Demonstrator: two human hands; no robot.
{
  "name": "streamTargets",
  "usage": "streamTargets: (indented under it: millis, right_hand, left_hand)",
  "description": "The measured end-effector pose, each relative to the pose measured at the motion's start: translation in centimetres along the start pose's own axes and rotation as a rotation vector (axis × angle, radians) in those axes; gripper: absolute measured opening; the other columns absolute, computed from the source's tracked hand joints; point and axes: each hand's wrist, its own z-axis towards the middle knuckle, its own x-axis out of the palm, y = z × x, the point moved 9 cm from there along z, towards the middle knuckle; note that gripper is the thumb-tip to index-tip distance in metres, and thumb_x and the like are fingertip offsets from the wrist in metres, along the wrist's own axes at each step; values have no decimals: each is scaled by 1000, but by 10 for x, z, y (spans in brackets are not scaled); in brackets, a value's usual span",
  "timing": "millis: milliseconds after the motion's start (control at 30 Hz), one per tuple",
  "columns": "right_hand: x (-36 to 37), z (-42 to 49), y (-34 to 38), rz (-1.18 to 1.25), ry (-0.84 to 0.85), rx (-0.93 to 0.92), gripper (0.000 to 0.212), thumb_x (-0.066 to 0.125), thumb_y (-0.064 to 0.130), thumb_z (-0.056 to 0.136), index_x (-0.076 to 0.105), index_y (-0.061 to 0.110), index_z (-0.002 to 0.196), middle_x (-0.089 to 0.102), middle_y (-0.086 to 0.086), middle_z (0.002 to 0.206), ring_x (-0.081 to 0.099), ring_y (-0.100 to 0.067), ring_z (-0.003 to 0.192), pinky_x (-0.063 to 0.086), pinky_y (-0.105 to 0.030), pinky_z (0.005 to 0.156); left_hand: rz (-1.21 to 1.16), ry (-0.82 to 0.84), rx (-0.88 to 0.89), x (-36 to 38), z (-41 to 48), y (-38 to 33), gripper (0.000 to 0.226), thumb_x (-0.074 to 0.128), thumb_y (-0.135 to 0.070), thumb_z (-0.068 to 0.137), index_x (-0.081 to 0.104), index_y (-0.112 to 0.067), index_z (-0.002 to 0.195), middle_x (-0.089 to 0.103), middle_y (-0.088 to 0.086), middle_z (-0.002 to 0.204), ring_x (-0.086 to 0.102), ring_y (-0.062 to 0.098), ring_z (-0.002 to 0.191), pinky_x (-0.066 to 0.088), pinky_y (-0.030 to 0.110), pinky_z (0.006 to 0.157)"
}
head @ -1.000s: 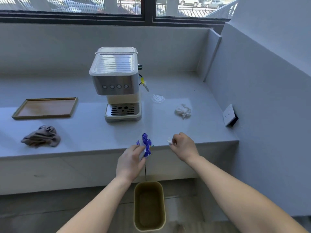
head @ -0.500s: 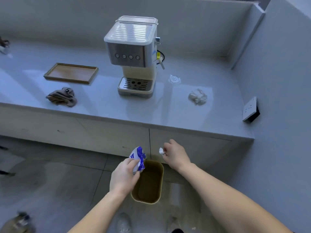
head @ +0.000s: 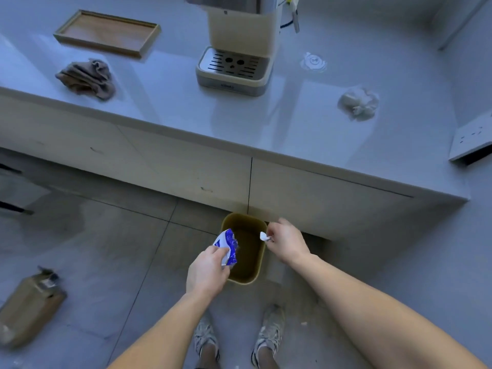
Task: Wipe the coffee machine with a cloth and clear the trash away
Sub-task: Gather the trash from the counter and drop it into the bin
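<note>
We have both hands over the bin on the floor, just in front of the cabinet face. Our left hand has its grip clamped on a crumpled blue and white wrapper, which hangs over the bin's near-left rim. Our right hand pinches a small white scrap between fingertips, right at the bin's right rim.

The step in hand looks like dropping the trash. To do it well, we should carry each piece inward past the rim before letting go: the scrap sits almost on the edge and, being light, could flutter outside. Lowering both hands toward the opening would shorten the fall. The wrapper is bulkier and should drop cleanly once centred.

The bin mouth is narrow, and it stands close against the cabinet, so room behind it is tight; the floor to the left and near side is open, apart from a tan bag well off to the left and our shoes below.

On the tabletop more work waits: a crumpled tissue at right and a small white lid near the coffee machine. The cloth lies at left, beside a tray, with clear surface between it and the machine. The tabletop edge overhangs above our hands, so we should rise clear of it.
</note>
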Motion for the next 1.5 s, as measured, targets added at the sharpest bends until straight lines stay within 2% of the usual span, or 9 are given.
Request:
streamTargets:
  millis: [167, 333, 500, 733, 800, 900, 1033, 1200, 1500]
  right_hand:
    - [55, 35, -15, -9, 23, -27, 16, 63, 18, 91, 53, 24, 80, 43, 9, 86, 44, -11, 72, 21, -15, 53]
    - [112, 70, -28, -42, 65, -28, 4, 63, 19, 92, 65, 19, 89, 51, 5, 91, 51, -12, 75, 34, -21, 59]
    - [150, 92, -37, -84, 108, -31, 6, 60, 19, 94, 65, 19, 96, 57, 0, 105, 52, -14, 76, 37, -23, 62]
    - [163, 103, -45, -78, 103, -7, 9, 58, 19, 96, 65, 18, 101, 59, -3, 114, 55, -16, 84, 41, -23, 71]
    - [164, 105, -46, -67, 100, -3, 9, 59, 21, 96, 65, 19, 103, 59, -3, 116, 58, -17, 87, 43, -23, 72]
    - [163, 109, -46, -43, 84, 17, 17, 64, 26, 93, 62, 22, 110, 58, -1, 118, 60, -17, 92, 51, -25, 77]
    - [167, 111, -48, -58, 79, 39, 27, 63, 20, 92, 62, 25, 118, 59, 1, 123, 61, -20, 103, 54, -28, 85]
    - [174, 113, -49, -86, 98, 24, 24, 60, 19, 91, 63, 25, 114, 59, 1, 118, 58, -18, 98, 50, -25, 74]
    - [179, 115, -44, -76, 86, 5, 29, 62, 24, 90, 61, 27, 119, 59, 3, 118, 59, -17, 97, 50, -25, 70]
  left_hand:
    - [16, 30, 3, 52, 38, 21, 39, 69, -37, 87, 60, -25, 123, 62, -3, 121, 60, 15, 102, 54, 29, 75]
    - [123, 83, 19, 104, 68, 52, 43, 70, -38, 86, 57, -24, 124, 62, -1, 122, 60, 17, 100, 52, 30, 71]
    - [257, 131, 24, 135, 86, 71, 39, 67, -37, 86, 57, -22, 121, 61, 0, 123, 61, 23, 96, 52, 34, 73]
    - [225, 133, 80, 150, 102, 57, 49, 70, -38, 85, 54, -22, 128, 60, 0, 128, 61, 19, 103, 54, 31, 78]
    - [203, 129, 81, 151, 106, 52, 53, 72, -39, 84, 51, -24, 131, 57, 0, 133, 59, 19, 110, 56, 33, 84]
    - [193, 147, 58, 152, 109, 47, 63, 73, -33, 84, 43, -28, 139, 41, 1, 151, 42, 29, 135, 49, 50, 102]
    - [222, 137, 60, 149, 114, 43, 62, 72, -26, 85, 43, -29, 140, 38, 1, 154, 38, 32, 140, 45, 57, 105]
    - [221, 101, 66, 141, 119, 45, 55, 68, -23, 85, 48, -27, 136, 44, 2, 148, 40, 31, 138, 43, 55, 106]
    - [223, 93, 54, 134, 118, 50, 55, 64, -23, 86, 47, -26, 138, 51, 3, 140, 45, 29, 132, 44, 53, 105]
